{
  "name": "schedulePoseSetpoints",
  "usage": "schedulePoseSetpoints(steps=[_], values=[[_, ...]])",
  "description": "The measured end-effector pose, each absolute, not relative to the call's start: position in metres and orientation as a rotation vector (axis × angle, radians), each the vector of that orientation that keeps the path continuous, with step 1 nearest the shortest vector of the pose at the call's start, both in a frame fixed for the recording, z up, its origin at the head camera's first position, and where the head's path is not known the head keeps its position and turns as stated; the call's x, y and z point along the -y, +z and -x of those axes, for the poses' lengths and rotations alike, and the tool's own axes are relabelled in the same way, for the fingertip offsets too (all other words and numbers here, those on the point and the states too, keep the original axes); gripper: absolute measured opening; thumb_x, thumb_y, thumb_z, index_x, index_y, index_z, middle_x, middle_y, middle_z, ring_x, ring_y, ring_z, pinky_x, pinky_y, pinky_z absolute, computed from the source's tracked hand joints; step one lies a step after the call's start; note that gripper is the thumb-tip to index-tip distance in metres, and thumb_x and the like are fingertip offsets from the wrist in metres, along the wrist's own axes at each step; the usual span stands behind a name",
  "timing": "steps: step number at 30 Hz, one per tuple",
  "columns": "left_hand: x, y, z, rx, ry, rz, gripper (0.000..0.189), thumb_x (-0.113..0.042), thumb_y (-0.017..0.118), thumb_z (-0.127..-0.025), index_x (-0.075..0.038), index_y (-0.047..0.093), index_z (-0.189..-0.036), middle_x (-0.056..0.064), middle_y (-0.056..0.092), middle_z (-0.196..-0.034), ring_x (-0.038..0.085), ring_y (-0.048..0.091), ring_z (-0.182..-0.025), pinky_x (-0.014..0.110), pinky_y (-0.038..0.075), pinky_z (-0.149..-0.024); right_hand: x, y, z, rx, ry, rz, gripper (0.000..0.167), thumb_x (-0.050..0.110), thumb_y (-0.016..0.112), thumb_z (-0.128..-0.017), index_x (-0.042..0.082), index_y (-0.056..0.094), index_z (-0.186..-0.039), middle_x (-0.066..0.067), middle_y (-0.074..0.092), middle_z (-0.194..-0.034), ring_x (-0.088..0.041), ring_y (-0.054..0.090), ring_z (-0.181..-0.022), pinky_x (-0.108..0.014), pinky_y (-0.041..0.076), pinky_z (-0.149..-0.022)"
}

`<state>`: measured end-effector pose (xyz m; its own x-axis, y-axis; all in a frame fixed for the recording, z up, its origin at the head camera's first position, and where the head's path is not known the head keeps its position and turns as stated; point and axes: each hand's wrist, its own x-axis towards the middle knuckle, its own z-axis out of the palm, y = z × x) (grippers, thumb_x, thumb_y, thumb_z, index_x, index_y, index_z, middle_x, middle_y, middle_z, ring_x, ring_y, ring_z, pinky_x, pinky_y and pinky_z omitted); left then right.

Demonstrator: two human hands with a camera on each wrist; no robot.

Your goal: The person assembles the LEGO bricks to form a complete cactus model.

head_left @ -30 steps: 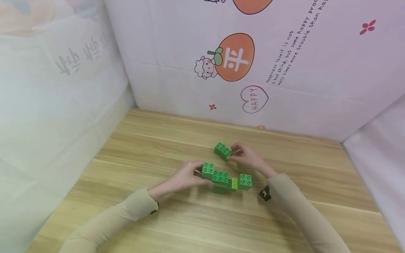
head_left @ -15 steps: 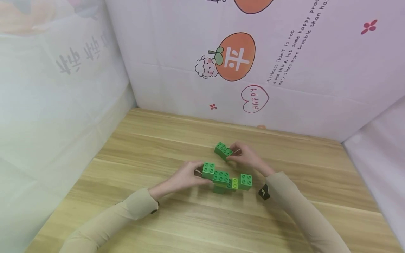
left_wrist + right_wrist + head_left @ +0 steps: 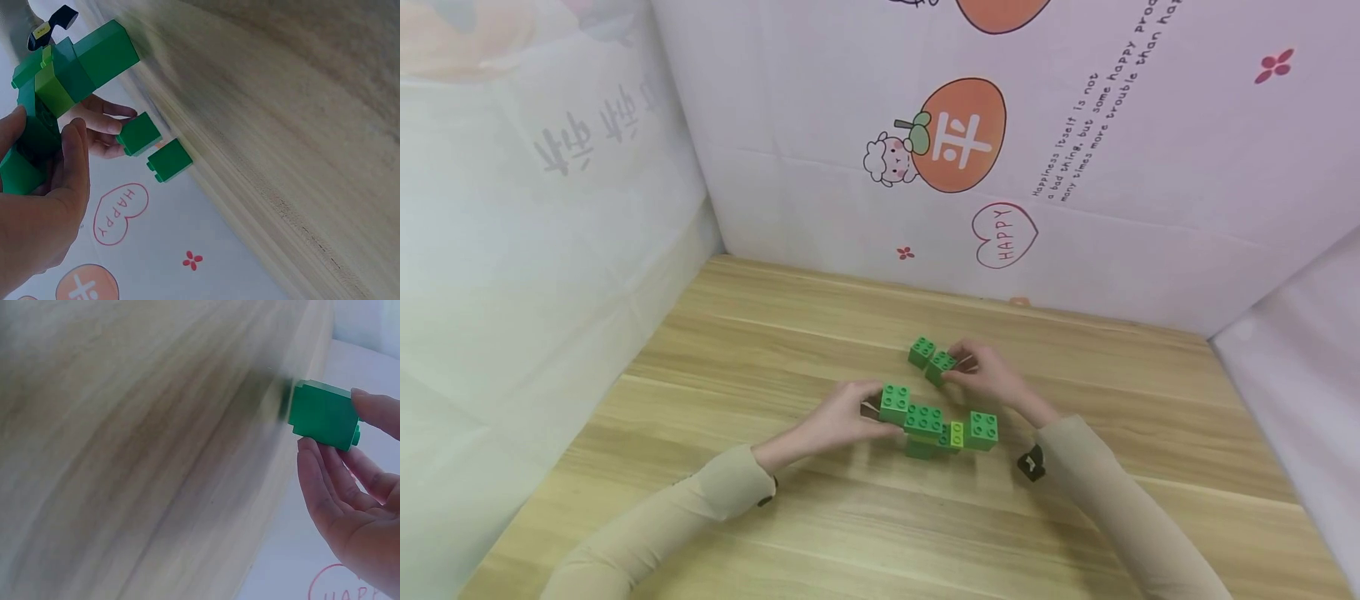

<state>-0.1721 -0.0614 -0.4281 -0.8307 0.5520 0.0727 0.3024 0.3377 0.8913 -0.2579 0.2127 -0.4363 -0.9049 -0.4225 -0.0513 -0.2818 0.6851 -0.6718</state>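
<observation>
My left hand (image 3: 838, 417) grips the left end of a model built from green toy building blocks (image 3: 923, 421). Light-green pieces sit within this model, and a square green block tops its right end. Behind it, my right hand (image 3: 988, 373) pinches a square green building block (image 3: 940, 367) between thumb and fingers; the right wrist view shows this block (image 3: 322, 415) from the side. A second square block (image 3: 922, 352) stands just left of the pinched one, a narrow gap between them. In the left wrist view, my left fingers (image 3: 75, 159) wrap the model's lower part.
The wooden table (image 3: 820, 533) meets a printed white cloth wall (image 3: 820, 208) at the back. More white cloth hangs on the left and right sides. A small black object (image 3: 1032, 462) shows beside the right sleeve cuff.
Earlier the two loose blocks stood together; now the right-hand one has shifted slightly right and a gap has opened. My right hand moved with it. The left hand and model stayed in place.
</observation>
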Motion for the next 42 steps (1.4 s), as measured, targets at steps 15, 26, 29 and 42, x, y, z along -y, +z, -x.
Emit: schedulePoseSetpoints(steps=[15, 26, 29, 42], values=[[0.062, -0.426, 0.171, -2.361, 1.503, -0.803, 0.034, -0.013, 0.081, -0.081, -0.008, 0.068, -0.112, 0.007, 0.075, -0.105, 0.016, 0.070, -0.097, 0.019, 0.060, -0.085, -0.221, -0.407, 0.236, -2.746, -1.054, 0.654, 0.038, 0.017, 0.073, -0.090, 0.000, 0.060, -0.122, -0.017, 0.069, -0.116, -0.032, 0.068, -0.105, -0.043, 0.061, -0.092], [0.062, -0.426, 0.170, -2.379, 1.487, -0.816, 0.035, -0.015, 0.081, -0.082, -0.009, 0.068, -0.114, 0.007, 0.075, -0.106, 0.016, 0.070, -0.095, 0.017, 0.059, -0.085, -0.217, -0.382, 0.214, -2.772, -1.082, 0.824, 0.034, 0.012, 0.075, -0.087, 0.001, 0.063, -0.116, -0.013, 0.071, -0.108, -0.032, 0.069, -0.100, -0.045, 0.061, -0.089], [0.062, -0.427, 0.170, -2.369, 1.496, -0.819, 0.035, -0.015, 0.081, -0.082, -0.009, 0.068, -0.114, 0.007, 0.075, -0.106, 0.015, 0.070, -0.095, 0.017, 0.060, -0.085, -0.215, -0.377, 0.208, -2.771, -1.077, 0.882, 0.033, 0.011, 0.076, -0.086, 0.003, 0.064, -0.115, -0.010, 0.072, -0.106, -0.027, 0.070, -0.097, -0.043, 0.062, -0.088], [0.063, -0.430, 0.172, -2.348, 1.514, -0.818, 0.036, -0.012, 0.081, -0.082, -0.009, 0.068, -0.115, 0.006, 0.075, -0.107, 0.016, 0.070, -0.096, 0.018, 0.060, -0.085, -0.213, -0.369, 0.190, -2.746, -1.088, 1.063, 0.030, 0.008, 0.077, -0.084, 0.004, 0.066, -0.112, -0.006, 0.073, -0.102, -0.021, 0.071, -0.092, -0.036, 0.064, -0.083]])
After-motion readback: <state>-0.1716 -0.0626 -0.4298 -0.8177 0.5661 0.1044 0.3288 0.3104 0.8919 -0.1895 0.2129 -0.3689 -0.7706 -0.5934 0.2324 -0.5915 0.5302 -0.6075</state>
